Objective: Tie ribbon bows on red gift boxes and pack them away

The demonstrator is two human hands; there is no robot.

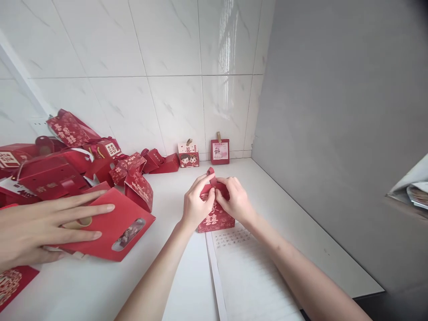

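Head view, and you're at work mid-frame: your left hand [199,196] and right hand [234,196] meet at the top of a patterned red box [219,218], thumbs side by side. Your left grip is closed, pinching the box's top edge; your right grip is closed on it too, from the other side. A red loop [210,171] pokes up above your fingers! The box stands upright at the head of a handwritten notebook [250,263], lower centre. Over at left, a co-worker's hand [63,225] spreads across a windowed red box [110,232], just beside a heap of red boxes [53,176]. Centre, near the tiled wall [174,44], two small boxes [220,151] stand on the white surface [180,290].
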